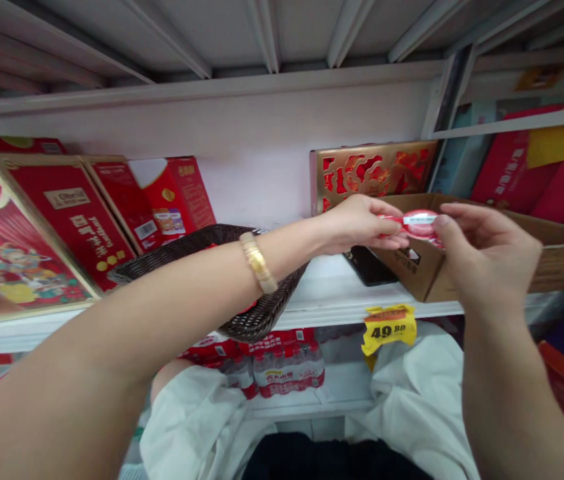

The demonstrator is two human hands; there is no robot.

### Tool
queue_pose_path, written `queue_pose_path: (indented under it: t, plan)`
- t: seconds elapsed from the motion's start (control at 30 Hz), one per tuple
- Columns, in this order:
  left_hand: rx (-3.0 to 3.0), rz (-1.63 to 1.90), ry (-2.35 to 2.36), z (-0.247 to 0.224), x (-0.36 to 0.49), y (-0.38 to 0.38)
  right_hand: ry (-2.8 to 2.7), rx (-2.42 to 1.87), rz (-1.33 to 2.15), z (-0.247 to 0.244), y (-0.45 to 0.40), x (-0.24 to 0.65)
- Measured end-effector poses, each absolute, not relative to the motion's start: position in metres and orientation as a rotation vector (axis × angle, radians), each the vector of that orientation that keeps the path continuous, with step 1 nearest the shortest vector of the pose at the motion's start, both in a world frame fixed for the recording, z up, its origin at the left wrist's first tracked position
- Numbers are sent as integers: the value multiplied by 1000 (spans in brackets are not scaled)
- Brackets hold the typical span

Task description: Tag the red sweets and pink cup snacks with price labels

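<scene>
Red packaging pinched by left hand and right hand, cardboard box just below; left forearm half-blocks wicker basket, red stuff inside, at shelf's front edge.

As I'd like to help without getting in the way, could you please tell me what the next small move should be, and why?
Probably lower the small red packet toward the open cardboard box: the left hand and right hand seem to share it, in view beside the box's rim.
</scene>
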State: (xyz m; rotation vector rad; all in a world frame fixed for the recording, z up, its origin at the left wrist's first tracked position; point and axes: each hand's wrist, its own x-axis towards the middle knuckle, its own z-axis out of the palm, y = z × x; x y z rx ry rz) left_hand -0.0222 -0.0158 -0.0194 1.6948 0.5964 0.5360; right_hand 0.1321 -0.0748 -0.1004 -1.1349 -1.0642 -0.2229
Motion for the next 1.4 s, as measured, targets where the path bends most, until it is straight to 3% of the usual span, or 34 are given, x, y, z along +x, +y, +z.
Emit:
queue_pose_path:
  t: [0.2, 0.47, 0.63, 1.1, 1.4]
  plan:
    - [2053, 516, 657, -5, 18, 1, -936, -1705, -493, -92, -66, 202]
    - [2873, 217, 1174, -35, -86, -27, -997, -1237, -659, -113, -82, 159]
    - [2795, -112, 1433, -54, -130, -36, -1157, -1072, -565, -110, -84, 108]
    - [2728, -40, 1057, -50, -169, -50, -1369, -1157, -237, -139, -63, 75]
    - [2247, -70, 854, -49, -205, -35, -1481, -1251, -101, -156, -57, 71]
